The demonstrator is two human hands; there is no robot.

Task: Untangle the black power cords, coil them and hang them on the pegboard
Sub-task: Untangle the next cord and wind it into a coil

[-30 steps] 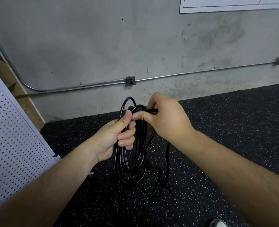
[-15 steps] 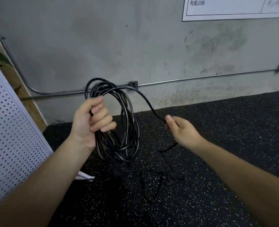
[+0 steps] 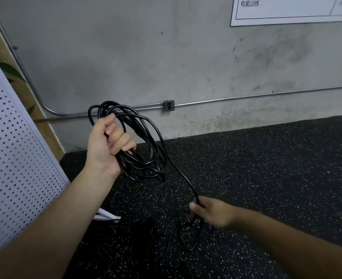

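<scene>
Left hand (image 3: 105, 146) raised, fingers wrapped round the coiled black cord (image 3: 140, 146) — right hand (image 3: 210, 213) low, pinching its loose strand above the speckled floor (image 3: 266, 168) — pegboard (image 3: 15, 158) just left

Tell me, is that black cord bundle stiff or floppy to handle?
Probably floppy: the coil sags in uneven loops from the left hand. Likely a bit springy, since the loops splay apart. Seems light: one hand holds it up while the right hand grips the trailing strand.
</scene>
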